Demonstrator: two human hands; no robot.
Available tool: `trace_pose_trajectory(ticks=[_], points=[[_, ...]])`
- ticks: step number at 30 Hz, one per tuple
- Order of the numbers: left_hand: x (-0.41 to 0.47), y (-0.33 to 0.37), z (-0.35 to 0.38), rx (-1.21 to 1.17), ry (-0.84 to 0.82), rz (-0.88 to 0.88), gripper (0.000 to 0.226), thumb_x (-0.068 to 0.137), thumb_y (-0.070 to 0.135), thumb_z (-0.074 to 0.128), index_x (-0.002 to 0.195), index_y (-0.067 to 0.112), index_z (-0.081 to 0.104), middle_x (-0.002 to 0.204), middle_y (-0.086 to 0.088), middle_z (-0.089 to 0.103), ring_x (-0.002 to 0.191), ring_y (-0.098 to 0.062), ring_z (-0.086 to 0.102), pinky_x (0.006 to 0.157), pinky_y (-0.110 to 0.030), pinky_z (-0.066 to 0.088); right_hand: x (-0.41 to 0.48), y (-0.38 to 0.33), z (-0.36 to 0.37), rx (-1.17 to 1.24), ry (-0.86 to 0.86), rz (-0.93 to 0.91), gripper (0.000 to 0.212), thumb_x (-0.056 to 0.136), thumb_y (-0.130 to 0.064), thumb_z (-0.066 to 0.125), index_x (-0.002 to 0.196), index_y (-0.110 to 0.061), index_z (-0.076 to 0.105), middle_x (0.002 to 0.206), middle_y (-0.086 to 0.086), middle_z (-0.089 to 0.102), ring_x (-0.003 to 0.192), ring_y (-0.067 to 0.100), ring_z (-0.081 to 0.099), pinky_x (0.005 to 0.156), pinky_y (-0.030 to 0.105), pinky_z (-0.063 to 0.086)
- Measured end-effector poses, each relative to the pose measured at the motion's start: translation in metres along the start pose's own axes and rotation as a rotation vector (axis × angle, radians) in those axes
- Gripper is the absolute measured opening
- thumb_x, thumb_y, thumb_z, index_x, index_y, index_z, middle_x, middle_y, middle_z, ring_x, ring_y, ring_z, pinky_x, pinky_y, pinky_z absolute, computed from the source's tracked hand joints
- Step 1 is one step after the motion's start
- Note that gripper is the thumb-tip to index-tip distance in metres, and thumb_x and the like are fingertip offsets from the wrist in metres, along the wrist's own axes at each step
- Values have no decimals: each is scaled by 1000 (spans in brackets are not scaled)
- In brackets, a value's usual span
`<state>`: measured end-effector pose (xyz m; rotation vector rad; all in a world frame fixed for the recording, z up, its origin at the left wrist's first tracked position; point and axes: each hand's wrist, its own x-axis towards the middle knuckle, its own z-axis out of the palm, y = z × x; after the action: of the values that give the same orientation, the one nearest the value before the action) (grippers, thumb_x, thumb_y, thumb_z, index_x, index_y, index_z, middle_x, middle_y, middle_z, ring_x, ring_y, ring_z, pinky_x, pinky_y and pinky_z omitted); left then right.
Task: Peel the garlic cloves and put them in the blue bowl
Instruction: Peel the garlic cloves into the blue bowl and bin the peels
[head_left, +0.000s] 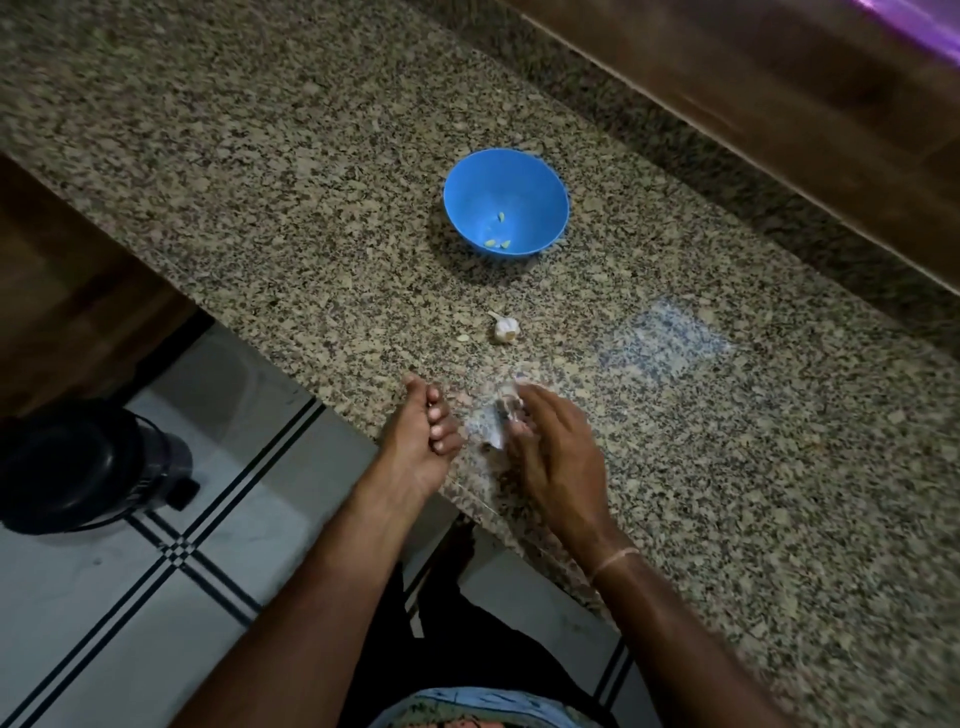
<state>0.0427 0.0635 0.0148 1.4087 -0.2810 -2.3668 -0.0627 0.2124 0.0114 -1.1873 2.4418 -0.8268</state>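
Evidently mid-peel. Countertop (260, 156): blue bowl (524, 182) mid-surface. Left hand (418, 436) at front edge, fingers curled, contents unclear. Right hand (556, 452) beside it, blurred over papery skins (491, 426); grip unreadable. Garlic bulb (505, 328) between bowl and hands. Three peeled cloves (496, 242) in bowl. Next, probably: strip skin, carry clove to bowl.

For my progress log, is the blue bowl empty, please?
No, the blue bowl holds three small peeled cloves.
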Motion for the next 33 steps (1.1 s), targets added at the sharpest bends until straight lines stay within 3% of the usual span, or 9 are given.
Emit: trace_pose_trajectory(ticks=[2, 4, 13, 18, 22, 27, 29, 31, 33], points=[[1, 8, -13, -5, 2, 25, 46, 104, 56, 43, 76, 21, 54, 53, 9, 38, 36, -4, 29, 29, -19, 25, -18, 20, 6, -264, -148, 62, 70, 110, -59, 22, 168, -23, 6, 176, -1, -1, 162, 17, -5, 131, 51, 12], [2, 14, -23, -10, -9, 43, 47, 106, 55, 42, 75, 22, 53, 51, 10, 36, 35, -4, 27, 28, -20, 24, -28, 25, 15, -403, -223, 40, 75, 109, -60, 12, 166, -19, -14, 173, 0, -24, 158, 23, -26, 129, 58, -6], [-12, 14, -31, 45, 1, 98, 50, 104, 59, 41, 71, 22, 49, 46, 9, 32, 32, -4, 24, 28, -19, 22, 19, -18, 53, -352, -242, -46, 70, 111, -56, 11, 164, -22, -19, 172, -2, -26, 157, 23, -28, 126, 61, -10], [-16, 16, -34, 38, 11, 90, 48, 106, 54, 42, 71, 21, 49, 47, 9, 32, 32, -4, 25, 28, -18, 20, 16, -5, 41, -331, -194, 79, 72, 110, -58, 9, 163, -21, -21, 170, 1, -31, 156, 20, -31, 128, 56, -11], [-14, 13, -35, 63, 18, 87, 50, 106, 56, 41, 71, 21, 48, 47, 9, 32, 32, -4, 24, 29, -18, 19, 25, -4, 46, -416, -247, 24, 73, 109, -61, 7, 164, -21, -20, 171, -2, -28, 155, 24, -33, 124, 63, -17], [-17, 10, -33, 79, 25, 81, 50, 106, 57, 40, 72, 21, 46, 48, 9, 31, 33, -4, 24, 30, -19, 19, 28, -22, 60, -347, -235, -87, 72, 112, -57, 17, 166, -21, -14, 173, -1, -21, 159, 25, -24, 126, 62, -11], [-18, 12, -34, 79, 28, 82, 49, 106, 56, 41, 72, 21, 46, 48, 8, 31, 34, -4, 23, 30, -18, 20, 27, -25, 56, -218, -169, -33, 76, 111, -55, 33, 167, -19, -4, 176, 2, -8, 161, 23, -14, 130, 54, -5], [-17, 14, -35, 70, 33, 89, 48, 107, 55, 41, 73, 20, 45, 48, 8, 31, 33, -4, 23, 30, -18, 20, 28, -27, 50, -58, -91, 8, 80, 105, -47, 56, 166, -16, 15, 172, 5, 17, 159, 22, 11, 130, 40, 15], [-16, 14, -37, 57, 36, 84, 48, 107, 54, 40, 73, 21, 45, 48, 8, 30, 33, -4, 23, 30, -18, 20, 32, -29, 48, 0, -34, -37, 75, 98, -33, 70, 161, -14, 34, 157, 1, 39, 142, 16, 33, 118, 24, 31]])
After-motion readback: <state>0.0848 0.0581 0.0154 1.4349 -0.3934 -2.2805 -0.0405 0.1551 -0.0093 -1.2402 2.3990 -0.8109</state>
